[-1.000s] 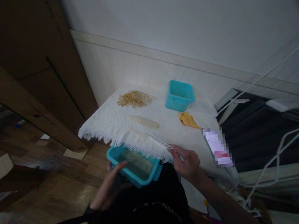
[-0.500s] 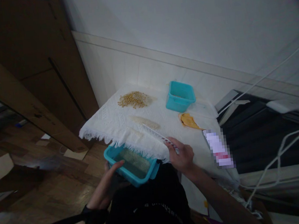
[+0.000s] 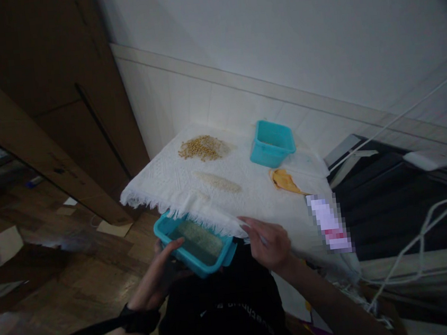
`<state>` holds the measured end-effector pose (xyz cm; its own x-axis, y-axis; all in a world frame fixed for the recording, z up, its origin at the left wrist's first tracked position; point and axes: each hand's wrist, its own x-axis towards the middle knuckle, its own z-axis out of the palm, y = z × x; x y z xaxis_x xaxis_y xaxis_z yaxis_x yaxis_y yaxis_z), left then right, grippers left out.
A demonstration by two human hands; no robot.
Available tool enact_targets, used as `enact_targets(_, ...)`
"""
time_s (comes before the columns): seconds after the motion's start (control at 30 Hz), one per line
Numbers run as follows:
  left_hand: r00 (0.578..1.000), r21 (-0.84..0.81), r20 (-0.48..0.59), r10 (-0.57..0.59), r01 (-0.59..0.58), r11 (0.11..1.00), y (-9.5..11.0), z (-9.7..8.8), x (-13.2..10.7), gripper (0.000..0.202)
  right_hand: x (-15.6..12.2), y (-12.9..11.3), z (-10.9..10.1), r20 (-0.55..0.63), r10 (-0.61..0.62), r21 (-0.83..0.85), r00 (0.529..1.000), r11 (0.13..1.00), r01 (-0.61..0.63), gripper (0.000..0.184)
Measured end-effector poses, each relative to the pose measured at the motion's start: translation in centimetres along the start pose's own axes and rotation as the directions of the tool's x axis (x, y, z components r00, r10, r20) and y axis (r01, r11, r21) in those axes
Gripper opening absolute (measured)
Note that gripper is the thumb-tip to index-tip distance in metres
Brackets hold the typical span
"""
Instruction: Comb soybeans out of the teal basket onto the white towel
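Note:
My left hand (image 3: 165, 267) grips the near left side of a teal plastic container (image 3: 214, 267), thumb over its rim. Pale grain that looks like rice (image 3: 201, 237) lies inside. The container is held under the table's front edge, where the fringe of a white cloth (image 3: 161, 179) hangs over its far side. My right hand (image 3: 269, 241) is closed on a thin white strip (image 3: 232, 219), held low at the cloth's edge; its kind is unclear. A small heap of pale grain (image 3: 219, 181) lies on the cloth, with a pile of yellowish beans (image 3: 203, 148) behind it.
A second teal container (image 3: 271, 144) stands at the back right of the cloth. Beside it lie an orange-yellow flat object (image 3: 285, 181) and a blurred-out item (image 3: 329, 223). White cables (image 3: 420, 232) hang at right. A cardboard panel (image 3: 75, 167) rises at left.
My right hand has drawn the white strip toward me and down to the cloth's front edge, away from the pale grain heap. My left hand still holds the container in nearly the same place.

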<state>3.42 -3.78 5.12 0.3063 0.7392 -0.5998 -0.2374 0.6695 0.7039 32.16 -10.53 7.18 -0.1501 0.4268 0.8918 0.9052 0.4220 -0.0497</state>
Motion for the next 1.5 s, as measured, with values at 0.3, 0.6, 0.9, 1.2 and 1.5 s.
enact_targets(0.3, 1.000, 0.004, 0.017, 0.001, -0.001, 1.000, 1.4, 0.6, -0.9, 0.088, 0.6, 1.7, 2.3, 0.009, -0.058, 0.024, 0.998, 0.998, 0.058, 0.048)
enact_targets(0.6, 1.000, 0.036, -0.017, -0.024, 0.024, 0.999, 1.2, -0.4, 0.0, 0.075, 0.3, 0.2, 2.6, 0.004, 0.033, 0.074, 0.999, 0.997, -0.033, 0.045)
enact_targets(0.9, 0.999, 0.038, -0.042, -0.004, 0.006, 0.999, 1.4, -0.9, 0.6, 0.075, 1.2, 4.5, 9.3, 0.125, -0.020, 0.009, 0.992, 1.000, 0.019, 0.031)
enact_targets(1.2, 1.000, 0.064, 0.003, 0.027, -0.027, 0.998, 1.8, -1.6, 0.5, 0.064, 0.1, 0.9, 6.9, 0.279, -0.099, 0.054, 0.955, 0.995, 0.087, 0.035)
enact_targets(1.5, 0.999, 0.046, -0.045, 0.022, -0.020, 0.999, 1.2, -2.0, 1.0, 0.062, -1.0, -0.1, 2.0, -0.058, 0.121, 0.042, 0.991, 0.992, -0.119, 0.030)
